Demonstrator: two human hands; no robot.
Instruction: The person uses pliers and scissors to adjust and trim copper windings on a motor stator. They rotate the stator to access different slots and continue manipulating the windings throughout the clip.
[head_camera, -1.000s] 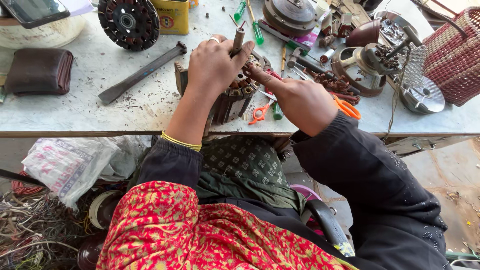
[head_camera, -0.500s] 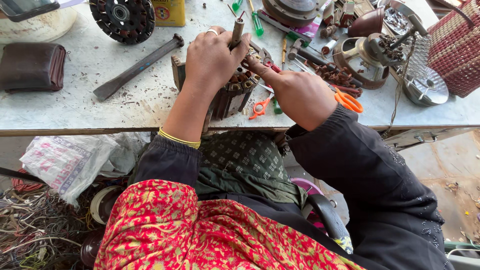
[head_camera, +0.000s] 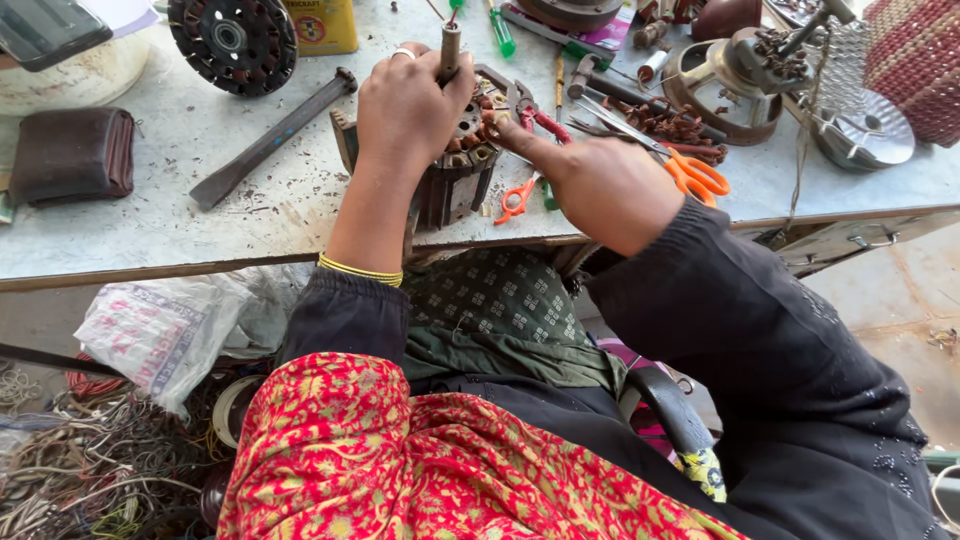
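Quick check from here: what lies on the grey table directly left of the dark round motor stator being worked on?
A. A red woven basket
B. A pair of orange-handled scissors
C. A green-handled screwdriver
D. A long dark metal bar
D: the long dark metal bar lies slantwise on the grey table left of the dark round motor stator, which the left hand grips from above; the other things sit right of it or farther back.

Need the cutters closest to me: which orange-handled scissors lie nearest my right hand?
The large pair by the right hand; the small pair lies beside the motor stator.
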